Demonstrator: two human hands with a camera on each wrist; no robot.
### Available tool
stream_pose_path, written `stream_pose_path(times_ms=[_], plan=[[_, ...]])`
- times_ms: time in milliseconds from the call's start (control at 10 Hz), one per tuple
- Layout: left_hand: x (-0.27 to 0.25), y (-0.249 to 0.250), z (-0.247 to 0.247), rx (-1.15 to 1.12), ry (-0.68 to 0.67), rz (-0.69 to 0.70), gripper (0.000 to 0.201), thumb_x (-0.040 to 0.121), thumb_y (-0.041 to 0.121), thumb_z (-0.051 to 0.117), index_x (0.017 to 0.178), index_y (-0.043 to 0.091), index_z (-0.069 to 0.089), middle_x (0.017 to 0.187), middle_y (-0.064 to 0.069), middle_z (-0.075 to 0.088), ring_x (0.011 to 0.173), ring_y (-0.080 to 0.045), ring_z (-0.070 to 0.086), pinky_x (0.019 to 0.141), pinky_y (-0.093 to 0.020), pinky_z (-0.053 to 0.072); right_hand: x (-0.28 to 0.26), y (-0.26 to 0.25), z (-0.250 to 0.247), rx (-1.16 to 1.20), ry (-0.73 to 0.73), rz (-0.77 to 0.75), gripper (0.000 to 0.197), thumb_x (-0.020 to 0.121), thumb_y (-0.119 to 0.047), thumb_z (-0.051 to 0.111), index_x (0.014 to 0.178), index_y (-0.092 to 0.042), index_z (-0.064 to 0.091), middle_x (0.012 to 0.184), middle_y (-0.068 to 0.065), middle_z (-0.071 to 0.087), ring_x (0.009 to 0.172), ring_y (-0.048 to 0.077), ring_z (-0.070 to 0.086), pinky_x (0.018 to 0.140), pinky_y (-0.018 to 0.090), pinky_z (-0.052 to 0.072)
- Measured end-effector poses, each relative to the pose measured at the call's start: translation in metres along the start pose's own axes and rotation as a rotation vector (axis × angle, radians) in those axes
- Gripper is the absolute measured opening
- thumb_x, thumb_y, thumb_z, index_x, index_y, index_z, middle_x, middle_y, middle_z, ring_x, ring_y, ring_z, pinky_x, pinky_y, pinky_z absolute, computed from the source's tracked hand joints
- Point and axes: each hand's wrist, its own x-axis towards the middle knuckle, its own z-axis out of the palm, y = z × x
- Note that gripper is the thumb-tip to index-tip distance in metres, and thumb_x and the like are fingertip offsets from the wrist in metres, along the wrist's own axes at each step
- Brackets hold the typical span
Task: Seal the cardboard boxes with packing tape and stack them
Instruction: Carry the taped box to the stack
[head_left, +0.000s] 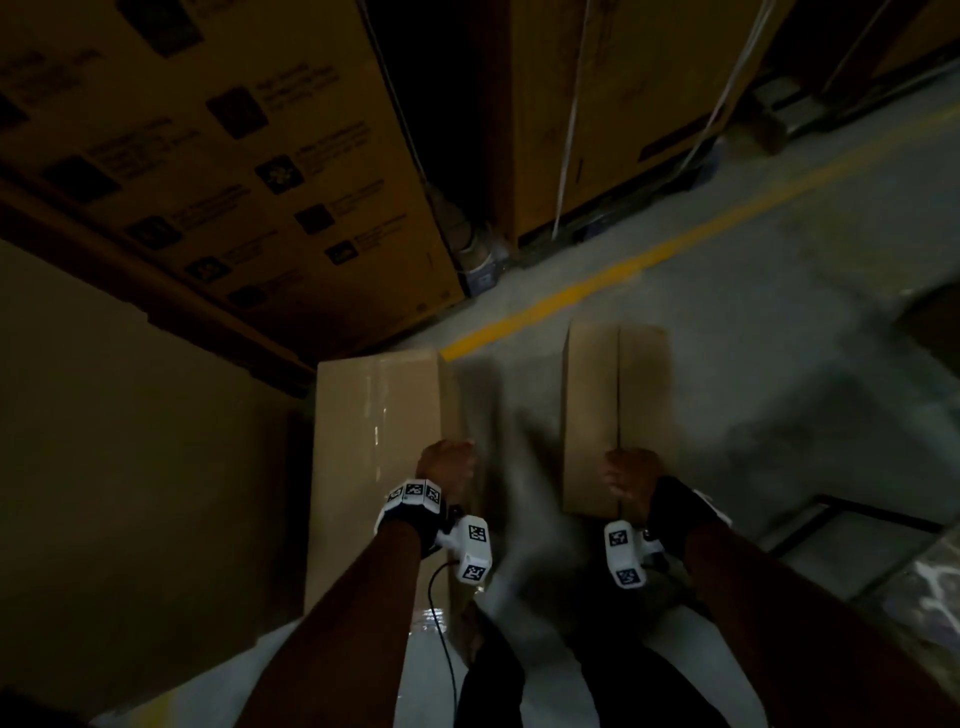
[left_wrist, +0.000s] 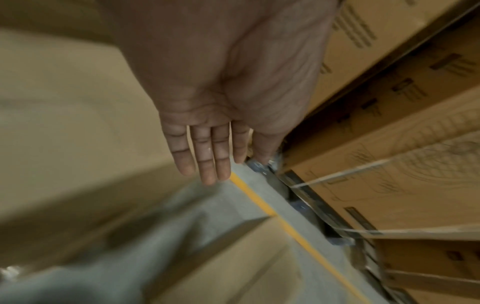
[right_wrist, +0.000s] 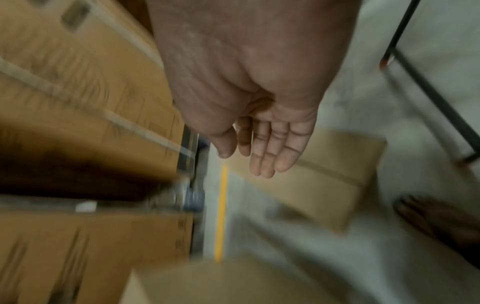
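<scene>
Both hands are empty, fingers straight: left hand (head_left: 448, 467) over the taped box (head_left: 376, 441) on the floor, right hand (head_left: 631, 480) over the untaped box (head_left: 615, 410), well apart. Risk: stacking the right one unsealed, so its flaps spring open

Two small cardboard boxes lie on the floor: a taped box (head_left: 379, 441) at 9 o'clock and an untaped box (head_left: 615, 410) at 3 o'clock. Two hands, both empty: left hand (head_left: 448, 467), right hand (head_left: 631, 478).
</scene>
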Motion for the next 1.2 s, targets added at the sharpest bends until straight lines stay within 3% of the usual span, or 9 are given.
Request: stream_pose_path(times_ms=[100, 300, 400, 500, 700, 900, 1000, 1100, 1200], plan=[[-0.022, 0.043, 0.049, 0.024, -0.067, 0.054, 0.012, 0.108, 0.014, 0.046, 0.106, 0.012, 0.058, 0.083, -0.004, 0.061, 0.071, -0.019, 0.057, 0.063, -0.030, 0.043, 0.018, -0.022, -0.049, 0.055, 0.179, -0.064, 0.039, 0.108, -0.008, 0.044, 0.145, 0.005, 0.047, 0.148, 0.023, 0.052, 0.078, 0.015, 0.057, 0.065, 0.025, 0.050], [-0.005, 0.096, 0.101, 0.049, -0.088, 0.091, 0.024, 0.107, 0.015, 0.044, 0.093, 0.013, 0.064, 0.086, -0.011, 0.064, 0.070, -0.021, 0.056, 0.063, -0.029, 0.038, 0.042, -0.069, -0.117, 0.103, 0.224, -0.108, 0.042, 0.111, -0.005, 0.029, 0.148, 0.011, 0.039, 0.087, 0.030, 0.073, 0.044, 0.012, 0.062, 0.046, 0.022, 0.049], [0.025, 0.112, 0.111, 0.110, -0.093, 0.108, 0.015, 0.104, 0.018, 0.054, 0.101, 0.011, 0.067, 0.084, -0.008, 0.067, 0.071, -0.022, 0.060, 0.071, -0.031, 0.043, 0.071, -0.085, -0.136, 0.174, 0.243, -0.102, 0.038, 0.108, -0.006, 0.044, 0.142, 0.008, 0.050, 0.136, 0.035, 0.058, 0.070, 0.019, 0.061, 0.069, 0.031, 0.052], [0.069, 0.121, 0.124, 0.129, -0.081, 0.095, 0.019, 0.103, 0.020, 0.055, 0.087, 0.017, 0.064, 0.085, -0.009, 0.066, 0.072, -0.023, 0.060, 0.079, -0.036, 0.043, 0.104, -0.088, -0.148, 0.208, 0.236, -0.089, 0.038, 0.108, -0.010, 0.048, 0.143, 0.005, 0.051, 0.143, 0.024, 0.057, 0.092, 0.030, 0.060, 0.106, 0.048, 0.046], [0.170, 0.092, 0.147, 0.175, -0.010, 0.013, 0.031, 0.096, 0.047, 0.064, 0.100, 0.016, 0.068, 0.108, -0.010, 0.069, 0.095, -0.028, 0.060, 0.085, -0.038, 0.044, 0.191, -0.070, -0.164, 0.130, 0.376, -0.099, 0.031, 0.099, -0.035, 0.068, 0.098, -0.004, 0.069, 0.092, 0.014, 0.057, 0.078, 0.025, 0.052, 0.078, 0.042, 0.051], [0.265, 0.042, 0.180, 0.134, 0.017, -0.035, 0.050, 0.086, 0.052, 0.076, 0.112, 0.011, 0.068, 0.113, -0.007, 0.069, 0.106, -0.028, 0.062, 0.093, -0.038, 0.046, 0.287, -0.011, -0.182, 0.030, 0.344, -0.028, 0.063, 0.095, -0.048, 0.066, 0.140, -0.005, 0.058, 0.114, 0.009, 0.054, 0.082, 0.020, 0.053, 0.095, 0.048, 0.044], [0.298, 0.018, 0.197, 0.075, -0.011, 0.010, 0.054, 0.075, 0.059, 0.082, 0.105, 0.015, 0.073, 0.112, -0.004, 0.072, 0.103, -0.027, 0.065, 0.100, -0.041, 0.049, 0.306, 0.004, -0.178, 0.036, 0.379, 0.012, 0.055, 0.086, -0.061, 0.072, 0.112, -0.013, 0.065, 0.098, 0.005, 0.053, 0.083, 0.025, 0.050, 0.076, 0.039, 0.046], [0.337, -0.006, 0.211, 0.039, -0.021, 0.050, 0.077, 0.033, 0.087, 0.082, 0.083, 0.031, 0.067, 0.091, 0.008, 0.065, 0.092, -0.021, 0.059, 0.103, -0.045, 0.046, 0.324, 0.013, -0.176, 0.059, 0.406, 0.005, 0.052, 0.086, -0.054, 0.076, 0.113, -0.011, 0.065, 0.101, 0.006, 0.058, 0.076, 0.024, 0.048, 0.072, 0.036, 0.041], [0.372, -0.026, 0.224, 0.100, -0.017, 0.022, 0.113, 0.036, 0.093, 0.078, 0.123, 0.022, 0.068, 0.126, 0.000, 0.068, 0.114, -0.028, 0.061, 0.109, -0.045, 0.045, 0.346, 0.023, -0.176, 0.058, 0.390, 0.013, 0.088, 0.060, -0.073, 0.079, 0.116, -0.010, 0.057, 0.098, 0.014, 0.057, 0.076, 0.024, 0.046, 0.067, 0.035, 0.040]])
